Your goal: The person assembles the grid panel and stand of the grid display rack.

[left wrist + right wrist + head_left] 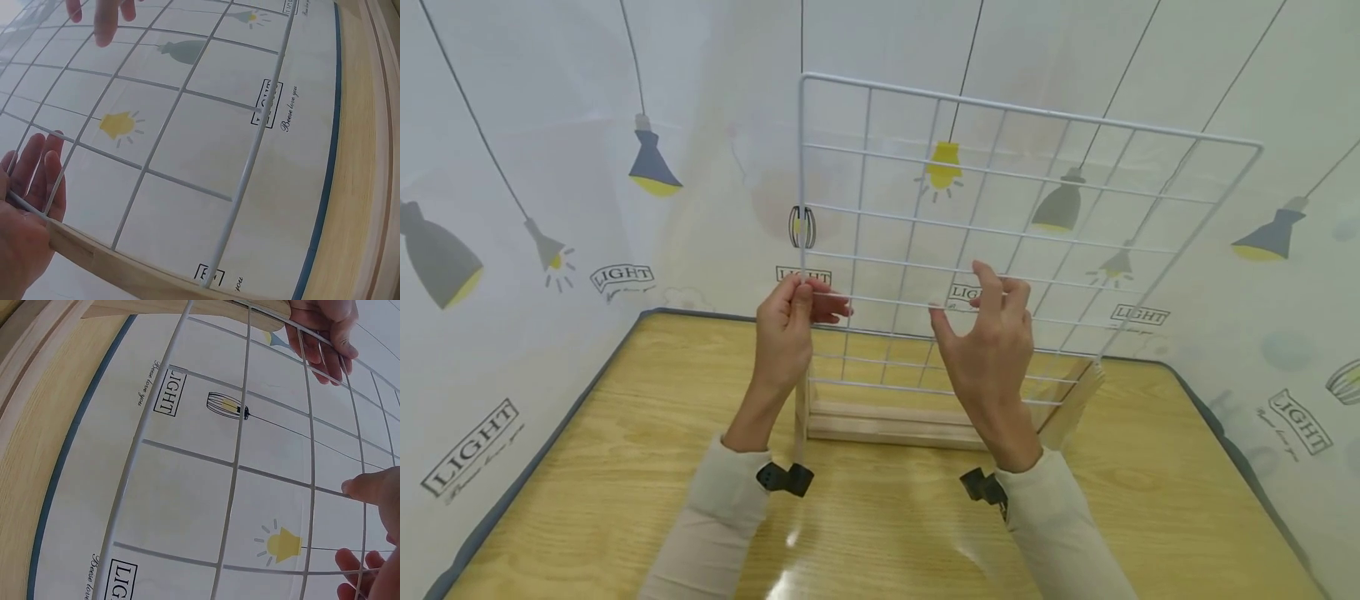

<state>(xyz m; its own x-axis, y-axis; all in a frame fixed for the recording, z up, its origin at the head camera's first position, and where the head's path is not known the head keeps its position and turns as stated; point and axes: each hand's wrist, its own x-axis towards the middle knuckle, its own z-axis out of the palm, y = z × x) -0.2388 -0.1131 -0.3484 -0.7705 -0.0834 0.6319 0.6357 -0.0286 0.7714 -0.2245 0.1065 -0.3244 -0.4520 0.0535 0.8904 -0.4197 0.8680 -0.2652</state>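
A white wire grid panel (977, 223) stands tilted in a light wooden stand (891, 425). My left hand (784, 329) grips the panel's left edge wire, thumb on the near side and fingers reaching behind the mesh. In the left wrist view, the fingers of the left hand (37, 187) show through the wires. My right hand (988, 342) is at the middle of the panel with its fingers spread and loosely bent. From the right wrist view, the thumb of the right hand (372, 487) lies against or very near a wire; whether it touches, I cannot tell.
The stand is on a yellow wood-grain table (625, 467) with a dark blue edge. Behind and around it hangs a white sheet (722, 167) printed with lamps and the word LIGHT. Small black devices (786, 478) are worn at both wrists.
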